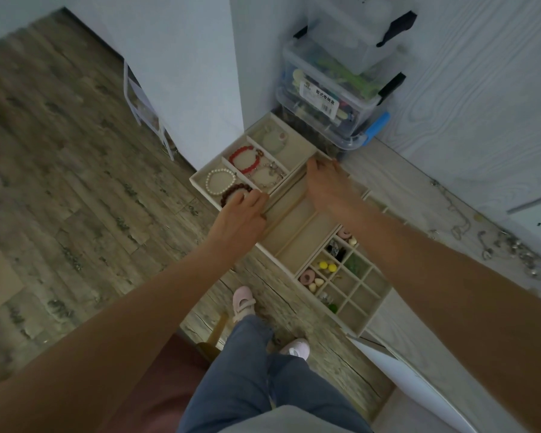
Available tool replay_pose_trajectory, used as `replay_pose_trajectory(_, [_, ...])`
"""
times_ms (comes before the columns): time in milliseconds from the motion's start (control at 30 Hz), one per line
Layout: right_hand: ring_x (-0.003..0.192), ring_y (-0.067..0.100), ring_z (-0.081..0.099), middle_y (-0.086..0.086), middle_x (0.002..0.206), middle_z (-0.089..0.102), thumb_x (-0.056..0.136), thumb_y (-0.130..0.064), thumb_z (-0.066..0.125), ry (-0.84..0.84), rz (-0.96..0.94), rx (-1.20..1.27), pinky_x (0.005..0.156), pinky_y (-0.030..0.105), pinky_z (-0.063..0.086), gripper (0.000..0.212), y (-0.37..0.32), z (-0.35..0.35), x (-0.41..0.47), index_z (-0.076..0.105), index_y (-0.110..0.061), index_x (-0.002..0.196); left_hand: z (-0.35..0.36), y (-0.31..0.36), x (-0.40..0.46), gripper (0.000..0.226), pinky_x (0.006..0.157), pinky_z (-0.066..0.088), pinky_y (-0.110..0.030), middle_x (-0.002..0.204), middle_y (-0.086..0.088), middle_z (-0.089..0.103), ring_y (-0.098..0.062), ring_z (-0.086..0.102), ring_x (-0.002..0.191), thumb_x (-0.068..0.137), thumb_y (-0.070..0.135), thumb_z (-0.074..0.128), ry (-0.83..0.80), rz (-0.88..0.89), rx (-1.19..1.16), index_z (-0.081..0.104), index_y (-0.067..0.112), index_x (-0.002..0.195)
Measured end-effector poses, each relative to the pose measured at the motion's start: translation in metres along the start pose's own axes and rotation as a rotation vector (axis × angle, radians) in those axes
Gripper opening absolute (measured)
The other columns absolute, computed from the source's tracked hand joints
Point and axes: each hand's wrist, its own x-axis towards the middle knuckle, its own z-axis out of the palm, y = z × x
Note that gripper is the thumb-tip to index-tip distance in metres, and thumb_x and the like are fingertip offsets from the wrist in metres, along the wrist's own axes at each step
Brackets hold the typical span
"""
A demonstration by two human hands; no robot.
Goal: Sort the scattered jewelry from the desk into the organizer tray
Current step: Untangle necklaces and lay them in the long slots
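Head view, looking down: nearest is the grid tray (361, 303) of small square cells at the tabletop's (397, 179) front edge, with yellow beads (327, 266), pink rings and a few dark and green pieces in some cells and other cells bare; just beyond it lies a tray with long bare channels (297, 220), which both forearms cross; farther on, at the corner by the wall, sits the bracelet tray (297, 148), divided into strips that hold a white pearl bracelet (221, 181), a red bead bracelet (245, 159), a dark brown bead bracelet (231, 195) and a pale green piece at the far end; the left hand (241, 214) rests fingers curled over that tray's near corner, touching the brown beads, though whether it pinches the tray wall or the bracelet I cannot tell; the right hand (324, 179) grips the tray's right-hand rim, fingers closed over the edge; judging by this, the step in hand is shifting or squaring the bracelet tray rather than placing a piece; off to the right, chains and small silver pieces (512, 248) lie loose along the wall, well apart from the trays; the next move calls for setting the tray steady and level, then reaching across for those; behind stand stacked clear storage boxes (334, 98).
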Motion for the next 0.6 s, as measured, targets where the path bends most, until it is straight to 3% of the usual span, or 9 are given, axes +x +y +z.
replay_pose_trajectory(167, [0.118, 0.030, 0.043, 0.019, 0.124, 0.049, 0.088, 0.004, 0.038, 0.042, 0.005, 0.089, 0.090, 0.034, 0.038, 0.039, 0.001, -0.007, -0.010, 0.039, 0.001, 0.127, -0.019, -0.010, 0.005, 0.019, 0.081, 0.042, -0.032, 0.110, -0.001, 0.059, -0.020, 0.053, 0.102, 0.072, 0.020, 0.072, 0.026, -0.113, -0.120, 0.075, 0.028, 0.090])
replay_pose_trajectory(267, [0.124, 0.028, 0.037, 0.017, 0.132, 0.045, 0.090, 0.004, 0.040, 0.001, -0.041, 0.171, 0.094, 0.031, 0.036, 0.043, 0.010, -0.010, -0.016, 0.040, -0.002, 0.132, -0.034, -0.012, 0.019, 0.032, 0.091, 0.036, -0.035, 0.123, -0.005, 0.049, -0.023, 0.042, 0.115, 0.082, 0.008, 0.057, 0.004, -0.158, -0.259, 0.067, 0.020, 0.110])
replay_pose_trajectory(467, [0.129, 0.024, 0.034, 0.011, 0.140, 0.041, 0.093, -0.003, 0.039, 0.091, 0.026, 0.344, 0.099, 0.029, 0.031, 0.040, 0.048, -0.015, -0.050, 0.047, -0.010, 0.131, -0.074, 0.014, 0.059, 0.031, 0.095, 0.034, -0.036, 0.123, -0.007, 0.049, -0.026, 0.042, 0.116, 0.087, 0.008, 0.046, -0.031, -0.159, -0.437, 0.060, 0.014, 0.114])
replay_pose_trajectory(600, [0.115, 0.027, 0.047, 0.014, 0.125, 0.052, 0.092, -0.004, 0.041, 0.182, 0.190, 0.411, 0.085, 0.031, 0.040, 0.036, 0.102, -0.012, -0.082, 0.052, -0.010, 0.125, -0.096, 0.054, 0.098, 0.032, 0.098, 0.035, -0.036, 0.125, -0.008, 0.048, -0.027, 0.041, 0.121, 0.091, 0.014, 0.044, -0.036, -0.023, -0.479, 0.052, 0.013, 0.122])
